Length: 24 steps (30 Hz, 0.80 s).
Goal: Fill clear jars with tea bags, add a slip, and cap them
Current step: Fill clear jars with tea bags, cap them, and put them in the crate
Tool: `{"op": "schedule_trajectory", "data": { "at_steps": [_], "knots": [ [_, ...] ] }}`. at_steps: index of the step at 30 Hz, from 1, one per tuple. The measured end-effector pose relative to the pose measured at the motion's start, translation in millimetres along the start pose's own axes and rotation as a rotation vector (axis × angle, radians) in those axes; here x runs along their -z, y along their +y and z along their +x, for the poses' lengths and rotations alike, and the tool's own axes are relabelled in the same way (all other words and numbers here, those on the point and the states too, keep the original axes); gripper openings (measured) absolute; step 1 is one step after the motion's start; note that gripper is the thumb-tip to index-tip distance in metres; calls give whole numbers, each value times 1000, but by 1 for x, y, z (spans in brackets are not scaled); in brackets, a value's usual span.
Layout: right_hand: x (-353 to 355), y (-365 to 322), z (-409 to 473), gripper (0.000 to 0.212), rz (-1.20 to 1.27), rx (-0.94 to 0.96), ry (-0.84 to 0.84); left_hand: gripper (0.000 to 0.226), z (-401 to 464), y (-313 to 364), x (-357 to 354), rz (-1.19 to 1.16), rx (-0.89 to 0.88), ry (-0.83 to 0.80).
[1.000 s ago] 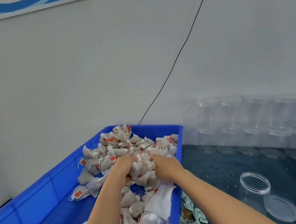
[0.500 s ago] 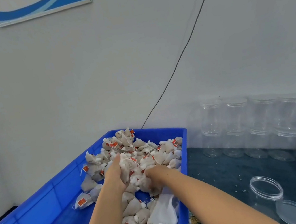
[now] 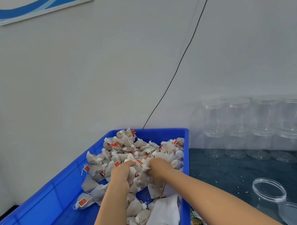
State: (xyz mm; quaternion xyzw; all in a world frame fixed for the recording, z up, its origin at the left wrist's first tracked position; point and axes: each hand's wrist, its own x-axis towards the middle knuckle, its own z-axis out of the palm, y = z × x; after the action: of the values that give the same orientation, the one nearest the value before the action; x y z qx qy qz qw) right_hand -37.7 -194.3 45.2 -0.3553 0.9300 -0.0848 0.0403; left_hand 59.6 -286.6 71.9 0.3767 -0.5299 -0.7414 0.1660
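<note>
Tea bags (image 3: 130,151) heaped in the blue crate (image 3: 42,209), mostly at its far right end. Left hand (image 3: 122,173) and right hand (image 3: 158,165) both curl around bunches of bags in that heap. Right of the crate: an uncapped jar (image 3: 268,196), its lid (image 3: 296,214), and stacked empty jars (image 3: 261,124).
</note>
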Motion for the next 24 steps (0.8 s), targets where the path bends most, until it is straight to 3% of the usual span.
{"op": "schedule_trajectory", "data": {
  "at_steps": [3,5,9,13,17,20,24],
  "knots": [
    [8,9,-5,16,339,-34,203,49,1,2,1,-28,-40,58],
    [14,16,-10,17,667,-48,283,43,-1,5,2,-35,-58,67],
    [32,22,-29,22,1256,-64,263,27,-19,10,0,-49,-6,-133],
    [40,26,-46,16,1250,41,175,33,-33,8,-10,103,-52,-361],
    [38,26,-55,37,1239,121,60,38,-34,3,-17,187,-131,-356],
    [42,23,-63,24,1377,125,-67,32,-34,1,-16,212,-160,-368],
    [50,27,-73,15,1282,125,78,30,-43,1,-19,216,-178,-406]
  ]
}}
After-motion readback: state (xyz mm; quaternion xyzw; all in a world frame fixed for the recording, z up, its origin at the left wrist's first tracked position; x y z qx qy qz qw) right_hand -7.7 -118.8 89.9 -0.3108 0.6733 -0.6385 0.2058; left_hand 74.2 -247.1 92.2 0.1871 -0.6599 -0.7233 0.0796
